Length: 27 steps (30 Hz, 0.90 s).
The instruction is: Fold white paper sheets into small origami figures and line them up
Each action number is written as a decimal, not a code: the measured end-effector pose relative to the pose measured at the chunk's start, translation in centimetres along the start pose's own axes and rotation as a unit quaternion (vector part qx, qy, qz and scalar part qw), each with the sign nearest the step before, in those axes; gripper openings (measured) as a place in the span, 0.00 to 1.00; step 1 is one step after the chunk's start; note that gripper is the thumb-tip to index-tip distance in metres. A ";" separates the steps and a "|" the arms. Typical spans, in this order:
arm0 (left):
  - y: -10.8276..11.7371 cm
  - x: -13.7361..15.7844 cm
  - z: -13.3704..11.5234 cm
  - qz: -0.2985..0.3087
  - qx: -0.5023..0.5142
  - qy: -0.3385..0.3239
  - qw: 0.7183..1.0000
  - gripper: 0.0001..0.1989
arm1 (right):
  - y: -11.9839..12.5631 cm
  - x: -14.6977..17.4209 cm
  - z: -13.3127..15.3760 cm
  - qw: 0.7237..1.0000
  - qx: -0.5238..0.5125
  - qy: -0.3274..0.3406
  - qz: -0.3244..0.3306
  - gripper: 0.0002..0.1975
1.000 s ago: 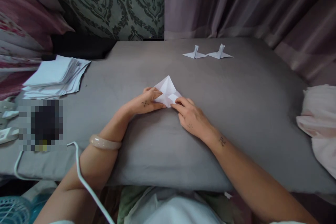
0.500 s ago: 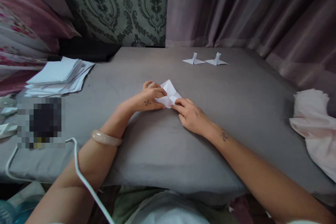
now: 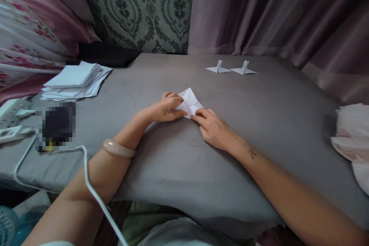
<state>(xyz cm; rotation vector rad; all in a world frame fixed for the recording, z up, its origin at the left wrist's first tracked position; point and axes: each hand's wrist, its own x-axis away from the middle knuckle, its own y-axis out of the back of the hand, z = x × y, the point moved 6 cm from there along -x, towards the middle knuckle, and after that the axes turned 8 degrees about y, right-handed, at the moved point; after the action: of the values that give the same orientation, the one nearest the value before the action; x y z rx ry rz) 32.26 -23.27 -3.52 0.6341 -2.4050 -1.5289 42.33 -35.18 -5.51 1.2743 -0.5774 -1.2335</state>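
A small white sheet of paper (image 3: 188,99) with crease lines lies on the grey-covered table, one corner pointing away from me. My left hand (image 3: 170,107) grips its left side, thumb along the near edge and fingers bent over the top. At the near right edge, my right hand (image 3: 211,125) pinches the paper between thumb and fingers. Part of the sheet is hidden under both hands. Farther back stand two folded paper figures, the left one (image 3: 218,68) and the right one (image 3: 244,68), each with flat points and an upright piece.
A stack of white paper (image 3: 75,80) lies at the back left. Nearer are a power strip (image 3: 14,113), a blurred-out dark object (image 3: 58,125) and a white cable (image 3: 89,184) crossing by my left arm. Pale cloth (image 3: 354,134) is bunched at the right edge.
The whole view has shifted, so things appear slightly farther right. My left thumb has slid inward along the paper's near edge. Both hands stay on the paper.
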 end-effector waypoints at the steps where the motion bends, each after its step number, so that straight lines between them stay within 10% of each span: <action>1: 0.0 0.0 0.0 0.002 -0.005 -0.006 1.000 0.10 | 0.0 0.0 0.0 1.000 0.000 0.000 0.000 0.21; 11: -0.2 -1.4 0.3 -0.039 0.000 -0.041 0.998 0.17 | -0.1 -0.2 -0.3 1.000 0.004 0.006 0.012 0.21; 18: 3.3 2.5 -1.1 -0.262 -0.111 0.015 0.959 0.24 | -0.1 -0.1 -0.1 1.000 0.000 -0.007 0.024 0.22; 23: 2.0 4.8 -1.3 -0.054 -0.106 0.144 0.982 0.19 | -0.2 0.1 -0.1 0.999 -0.005 -0.016 0.028 0.23; 27: 0.6 4.4 -1.0 -0.016 -0.125 0.166 0.978 0.12 | -0.1 0.1 -0.1 0.999 -0.003 -0.023 0.027 0.22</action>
<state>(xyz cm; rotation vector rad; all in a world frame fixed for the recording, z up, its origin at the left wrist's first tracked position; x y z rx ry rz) 28.62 -25.88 -2.71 0.8040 -1.9307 -1.5600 42.40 -35.24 -5.70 1.2199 -0.6379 -1.2208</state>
